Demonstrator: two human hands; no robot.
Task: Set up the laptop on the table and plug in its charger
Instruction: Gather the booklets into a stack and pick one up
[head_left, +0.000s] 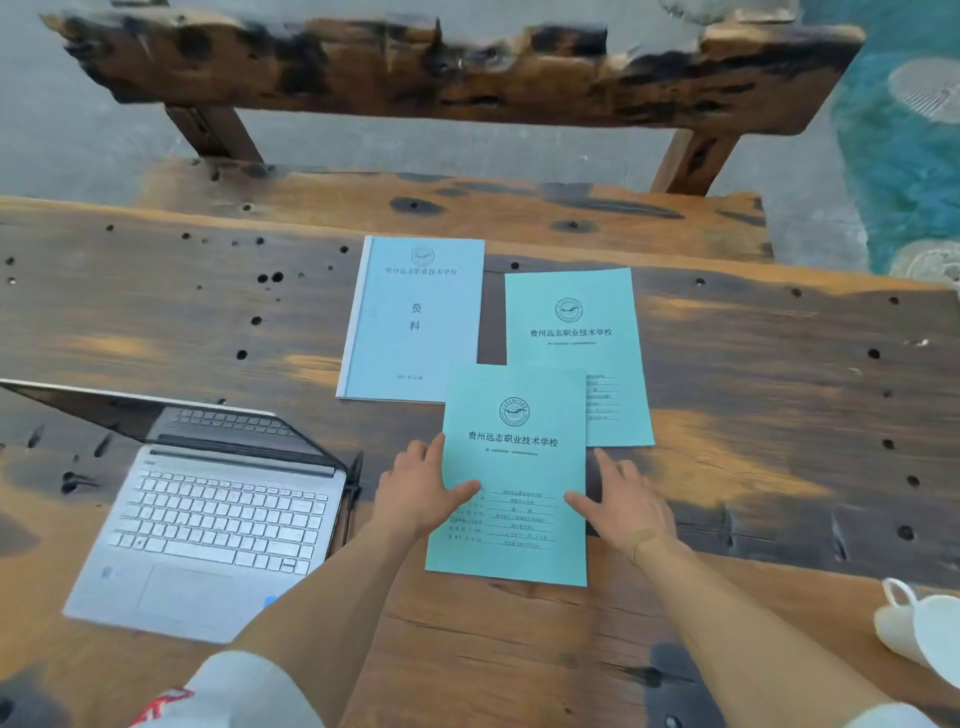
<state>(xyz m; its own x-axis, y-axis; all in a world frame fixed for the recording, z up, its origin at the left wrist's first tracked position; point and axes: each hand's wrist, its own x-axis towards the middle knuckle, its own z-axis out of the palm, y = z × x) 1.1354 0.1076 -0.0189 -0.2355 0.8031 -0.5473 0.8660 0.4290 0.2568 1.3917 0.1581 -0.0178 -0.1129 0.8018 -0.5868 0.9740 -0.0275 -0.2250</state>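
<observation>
A silver laptop (208, 525) lies open on the wooden table (769, 395) at the front left, its dark screen tilted far back. No charger is in view. A green booklet (514, 467) lies in front of me, just right of the laptop. My left hand (421, 491) rests on the booklet's left edge with the thumb on its cover. My right hand (621, 501) touches its right edge, fingers straight and spread.
A light blue booklet (415, 322) and a second green booklet (576, 343) lie farther back on the table. A white cup (922, 631) lies at the front right edge. A rough wooden bench (467, 78) stands behind the table.
</observation>
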